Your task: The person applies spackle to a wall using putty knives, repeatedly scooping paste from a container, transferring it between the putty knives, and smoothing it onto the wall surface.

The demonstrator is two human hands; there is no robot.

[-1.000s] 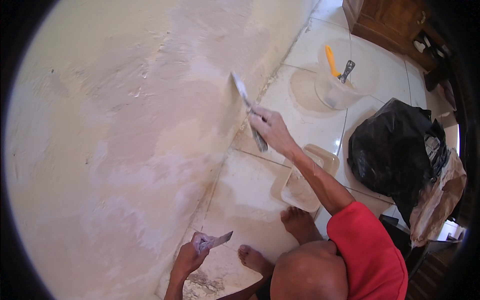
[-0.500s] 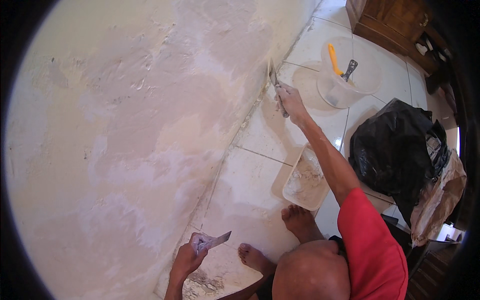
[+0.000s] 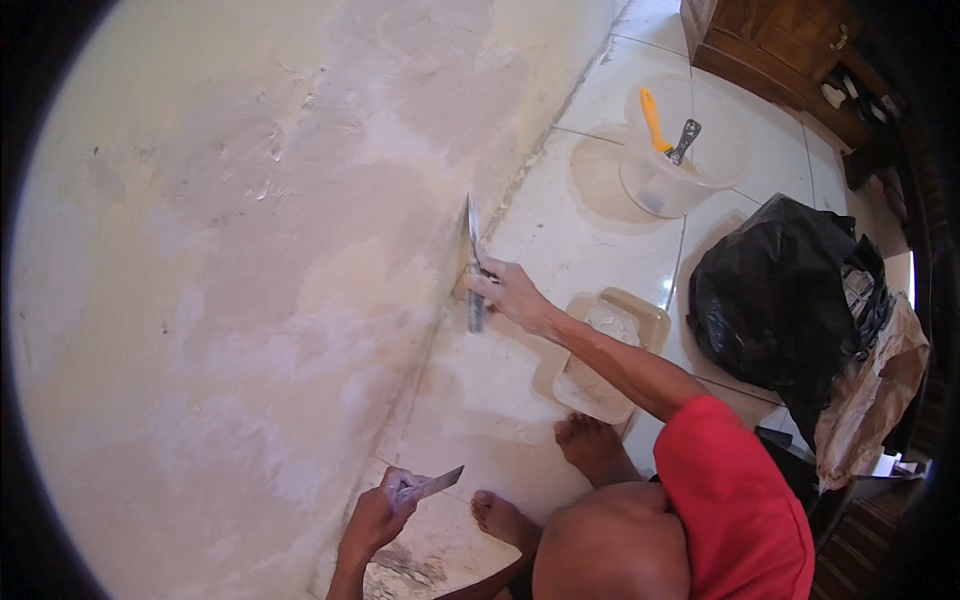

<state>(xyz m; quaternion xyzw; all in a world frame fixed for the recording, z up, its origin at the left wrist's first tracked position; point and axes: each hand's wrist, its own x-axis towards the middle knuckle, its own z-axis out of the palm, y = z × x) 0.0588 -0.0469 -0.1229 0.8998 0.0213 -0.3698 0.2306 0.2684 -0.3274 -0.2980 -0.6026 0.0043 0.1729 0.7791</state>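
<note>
My right hand point(image 3: 505, 293) grips the handle of a putty knife point(image 3: 472, 222), its blade up against the lower part of the patchy plastered wall point(image 3: 270, 300). Lower down, near the foot of the wall, my left hand point(image 3: 383, 512) is closed around a second flat scraper point(image 3: 443, 482), its blade pointing right and apart from the wall. White residue coats the fingers of both hands. Under my right forearm stands a shallow rectangular tub point(image 3: 655, 315) holding pale filler paste point(image 3: 597, 385); the forearm hides part of it.
A clear plastic bucket point(image 3: 725, 165) holds a yellow-handled tool point(image 3: 652, 118) and a black-handled scraper point(image 3: 685, 142). Right of it lie a black plastic bag point(image 3: 780, 300) and crumpled brown paper point(image 3: 875, 385). A wooden cabinet point(image 3: 765, 55) stands at the back. Dried debris point(image 3: 400, 570) lies near my feet.
My right hand has brought the putty knife down and left along the base of the wall. My left hand with its scraper has stayed nearly still.
</note>
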